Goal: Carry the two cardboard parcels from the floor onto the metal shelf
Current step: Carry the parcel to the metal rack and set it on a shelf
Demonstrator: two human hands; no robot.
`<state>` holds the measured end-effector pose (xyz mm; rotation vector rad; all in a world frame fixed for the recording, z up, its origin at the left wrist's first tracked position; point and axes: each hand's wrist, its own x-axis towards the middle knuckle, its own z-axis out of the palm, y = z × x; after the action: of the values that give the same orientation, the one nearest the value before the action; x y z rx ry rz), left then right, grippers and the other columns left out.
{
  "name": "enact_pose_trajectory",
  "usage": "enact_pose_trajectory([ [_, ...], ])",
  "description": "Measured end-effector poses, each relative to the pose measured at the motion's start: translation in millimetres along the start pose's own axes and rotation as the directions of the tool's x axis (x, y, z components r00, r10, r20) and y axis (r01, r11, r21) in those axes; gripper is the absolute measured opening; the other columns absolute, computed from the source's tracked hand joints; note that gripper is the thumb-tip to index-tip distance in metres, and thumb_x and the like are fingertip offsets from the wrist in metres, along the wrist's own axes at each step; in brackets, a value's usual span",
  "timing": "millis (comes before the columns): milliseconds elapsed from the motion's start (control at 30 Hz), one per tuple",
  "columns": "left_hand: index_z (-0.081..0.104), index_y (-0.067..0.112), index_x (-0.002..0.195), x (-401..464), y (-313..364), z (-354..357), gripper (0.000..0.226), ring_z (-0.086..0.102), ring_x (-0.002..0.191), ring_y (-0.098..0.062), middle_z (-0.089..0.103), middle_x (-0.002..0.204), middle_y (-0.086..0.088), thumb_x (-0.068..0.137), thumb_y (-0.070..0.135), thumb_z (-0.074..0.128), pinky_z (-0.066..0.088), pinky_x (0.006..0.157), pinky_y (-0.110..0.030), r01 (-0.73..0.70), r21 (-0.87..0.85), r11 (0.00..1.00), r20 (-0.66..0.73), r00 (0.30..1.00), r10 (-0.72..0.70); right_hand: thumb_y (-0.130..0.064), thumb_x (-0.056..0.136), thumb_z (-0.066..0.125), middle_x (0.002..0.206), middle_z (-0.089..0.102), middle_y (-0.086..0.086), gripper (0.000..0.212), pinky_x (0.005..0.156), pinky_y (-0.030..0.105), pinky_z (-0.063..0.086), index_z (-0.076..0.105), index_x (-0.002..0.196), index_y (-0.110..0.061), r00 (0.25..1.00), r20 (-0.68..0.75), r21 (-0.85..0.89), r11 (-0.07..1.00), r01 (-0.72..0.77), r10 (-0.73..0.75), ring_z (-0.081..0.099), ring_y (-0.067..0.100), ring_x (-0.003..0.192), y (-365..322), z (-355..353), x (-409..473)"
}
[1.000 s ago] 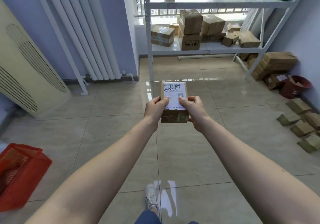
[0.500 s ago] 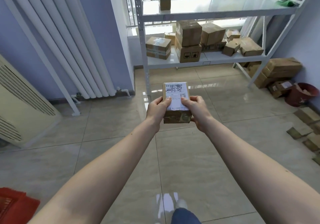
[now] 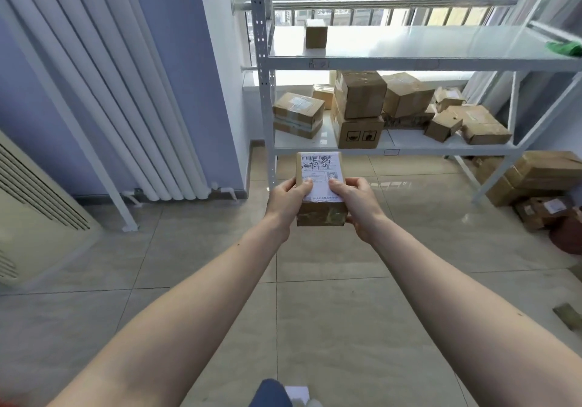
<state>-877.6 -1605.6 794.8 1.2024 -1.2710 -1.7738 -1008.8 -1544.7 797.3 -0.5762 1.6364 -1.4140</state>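
I hold a small cardboard parcel with a white shipping label on top, out in front of me at mid-frame. My left hand grips its left side and my right hand grips its right side, thumbs on the label. The white metal shelf stands straight ahead by the window. Its upper tier carries one small box; the lower tier is loaded with several cardboard boxes.
A white radiator lines the blue wall at left, with a cream cabinet nearer me. More cardboard boxes lie on the tiled floor right of the shelf. A green object sits on the upper tier's right end.
I have walked closer to the shelf, which now looks larger and higher in view. The red basket at lower left has dropped out of sight. Both hands keep their hold on the parcel.
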Motion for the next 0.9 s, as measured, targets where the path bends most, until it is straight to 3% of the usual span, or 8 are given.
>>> enact_pose_trajectory([
  [233, 0.067, 0.016, 0.127, 94.6, 39.2, 11.2, 0.038, 0.072, 0.101, -0.024, 0.075, 0.113, -0.007, 0.091, 0.027, 0.064, 0.059, 0.085, -0.033, -0.040, 0.023, 0.999, -0.001, 0.999, 0.040, -0.033, 0.089, 0.070, 0.116, 0.069, 0.008, 0.047, 0.088, 0.046, 0.059, 0.048, 0.124, -0.011, 0.999, 0.015, -0.008, 0.999, 0.037, -0.037, 0.071, 0.023, 0.100, -40.7, 9.4, 94.1],
  [467, 0.064, 0.017, 0.130, 199.7, 91.9, 16.4, 0.041, 0.072, 0.103, -0.024, 0.074, 0.115, -0.007, 0.090, 0.027, 0.065, 0.060, 0.089, -0.035, -0.091, 0.066, 0.994, 0.047, 0.995, 0.088, -0.030, 0.090, 0.069, 0.113, 0.068, 0.006, 0.045, 0.068, 0.030, 0.058, 0.048, 0.126, -0.012, 0.996, -0.009, 0.025, 0.996, 0.090, -0.090, 0.070, 0.014, 0.088, -88.7, 29.3, 189.0],
  [667, 0.060, 0.017, 0.132, 271.3, 130.9, 26.3, 0.041, 0.071, 0.104, -0.027, 0.072, 0.117, -0.009, 0.092, 0.026, 0.063, 0.060, 0.081, -0.033, -0.118, 0.068, 0.991, 0.071, 0.991, 0.113, -0.030, 0.090, 0.069, 0.123, 0.065, 0.010, 0.053, 0.064, 0.025, 0.056, 0.047, 0.134, -0.011, 0.993, -0.025, 0.040, 0.993, 0.113, -0.112, 0.070, 0.015, 0.093, -126.8, 40.3, 255.3],
  [733, 0.056, 0.016, 0.132, 292.1, 142.4, 31.0, 0.042, 0.071, 0.104, -0.027, 0.071, 0.119, -0.009, 0.092, 0.024, 0.064, 0.060, 0.083, -0.036, -0.106, 0.045, 0.993, 0.059, 0.993, 0.104, -0.028, 0.091, 0.068, 0.124, 0.065, 0.010, 0.050, 0.069, 0.028, 0.057, 0.047, 0.133, -0.011, 0.992, -0.026, 0.037, 0.991, 0.128, -0.127, 0.069, 0.017, 0.096, -138.0, 42.5, 275.7],
  [833, 0.048, 0.016, 0.136, 323.7, 161.2, 38.9, 0.052, 0.070, 0.106, -0.025, 0.069, 0.119, -0.007, 0.089, 0.025, 0.068, 0.058, 0.091, -0.041, -0.105, 0.017, 0.994, 0.017, 0.994, 0.105, -0.027, 0.087, 0.069, 0.125, 0.066, 0.008, 0.045, 0.095, 0.043, 0.056, 0.050, 0.127, -0.017, 0.987, -0.012, 0.044, 0.986, 0.161, -0.161, 0.068, 0.024, 0.108, -157.4, 43.7, 306.8],
  [900, 0.047, 0.016, 0.133, 345.1, 175.6, 47.3, 0.050, 0.070, 0.105, -0.026, 0.069, 0.117, -0.007, 0.089, 0.027, 0.068, 0.059, 0.091, -0.043, -0.126, 0.023, 0.992, 0.010, 0.992, 0.126, -0.026, 0.087, 0.070, 0.123, 0.068, 0.007, 0.048, 0.098, 0.045, 0.055, 0.051, 0.130, -0.016, 0.983, -0.003, 0.045, 0.982, 0.182, -0.182, 0.069, 0.024, 0.109, -173.2, 42.2, 328.2],
])
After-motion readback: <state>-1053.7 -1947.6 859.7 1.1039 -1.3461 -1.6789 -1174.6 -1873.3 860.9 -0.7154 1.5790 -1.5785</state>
